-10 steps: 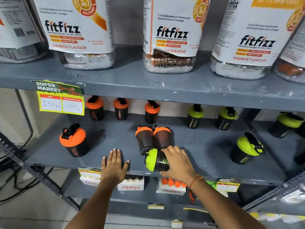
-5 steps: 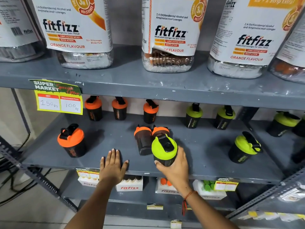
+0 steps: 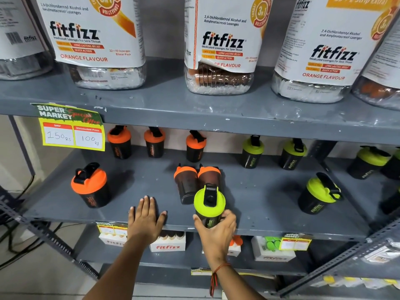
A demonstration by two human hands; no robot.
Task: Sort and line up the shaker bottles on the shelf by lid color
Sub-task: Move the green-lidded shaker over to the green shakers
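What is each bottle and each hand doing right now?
Green-lid bottle: upright, gripped by right hand.
Left hand: flat on shelf, empty.
Two orange-lid bottles: lying down, side by side.
Front orange bottle: upright.
Front green bottle: upright.

Held bottle (image 3: 209,204) stands upright before two lying bottles (image 3: 195,182); six more (image 3: 195,148) line the shelf (image 3: 259,204) behind.

- Two bare forearms are showing, with no sleeves reaching into view.
- The right hand (image 3: 217,231) is wearing a thin red-orange thread bracelet (image 3: 217,270) at the wrist, its loose dark and red ends hanging down.
- The left hand (image 3: 145,219) is wearing nothing: no ring, band or glove.
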